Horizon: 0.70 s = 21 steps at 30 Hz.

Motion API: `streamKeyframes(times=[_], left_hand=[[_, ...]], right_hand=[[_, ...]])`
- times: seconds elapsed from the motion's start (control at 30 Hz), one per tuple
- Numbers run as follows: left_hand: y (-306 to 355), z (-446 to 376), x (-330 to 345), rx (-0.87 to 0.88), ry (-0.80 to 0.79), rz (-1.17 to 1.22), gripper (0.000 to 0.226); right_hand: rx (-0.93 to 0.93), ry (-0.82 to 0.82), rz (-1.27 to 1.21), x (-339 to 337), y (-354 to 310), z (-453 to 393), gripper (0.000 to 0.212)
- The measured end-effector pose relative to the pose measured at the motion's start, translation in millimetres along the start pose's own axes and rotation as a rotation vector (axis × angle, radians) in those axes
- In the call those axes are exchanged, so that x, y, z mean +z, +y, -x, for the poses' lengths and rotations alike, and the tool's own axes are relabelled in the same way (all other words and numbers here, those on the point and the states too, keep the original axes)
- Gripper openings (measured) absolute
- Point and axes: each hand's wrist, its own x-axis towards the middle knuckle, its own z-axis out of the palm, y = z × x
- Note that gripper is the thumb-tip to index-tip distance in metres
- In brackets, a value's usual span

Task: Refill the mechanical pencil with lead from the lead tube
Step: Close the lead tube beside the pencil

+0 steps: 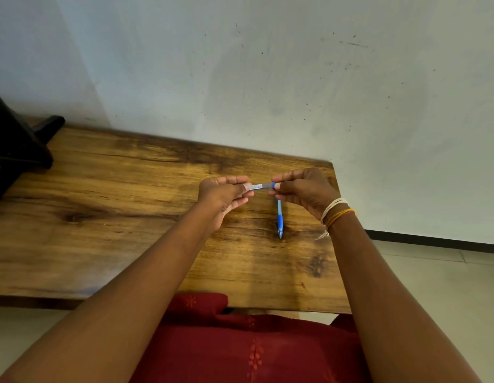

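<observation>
A small clear lead tube [261,186] with a white label and a blue cap is held level above the table, between both hands. My left hand [223,196] pinches its left end. My right hand [303,190] pinches the blue cap at its right end. A blue mechanical pencil [279,219] lies on the wooden table [116,205] below my right hand, tip pointing toward me, its far end hidden under my fingers. Neither hand touches the pencil.
The table's right edge [341,244] runs close beside my right wrist, with tiled floor [433,286] beyond. A dark object [16,139] stands at the table's far left. A pale wall [267,78] backs the table.
</observation>
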Motion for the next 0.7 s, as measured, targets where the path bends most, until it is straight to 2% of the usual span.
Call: streamKeyframes(times=[0.33,0.7], left_hand=[[1.2,-1.9,-3.6,0.022,-0.013,-0.077,0.012],[1.0,-1.0,-3.2,-0.010,-0.007,-0.102,0.011]], right_hand=[[-0.024,0.034,0.175,1.1,-2.2,-2.1,0.018],[-0.058,0.126,0.069,7.6,1.8,-4.5,0.015]])
